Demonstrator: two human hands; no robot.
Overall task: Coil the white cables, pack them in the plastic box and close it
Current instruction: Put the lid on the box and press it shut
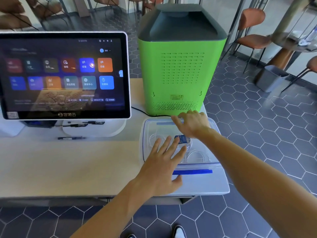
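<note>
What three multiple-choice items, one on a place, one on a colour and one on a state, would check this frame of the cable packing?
1. Where does the plastic box stand?
A. in front of the green machine
B. behind the touchscreen
C. on the floor

2. What colour is the latch on the box's near edge?
A. red
B. blue
C. green

3. How does the left hand lie?
A. curled round a pen
B. flat, fingers straight, on the lid
C. raised off the box

Answers:
1 A: the box sits on the white table, directly before the green machine.
2 B: the latch is a blue bar.
3 B: the left hand presses the clear lid with spread, straight fingers, over the white cables; the right hand reaches to the far edge.
</note>
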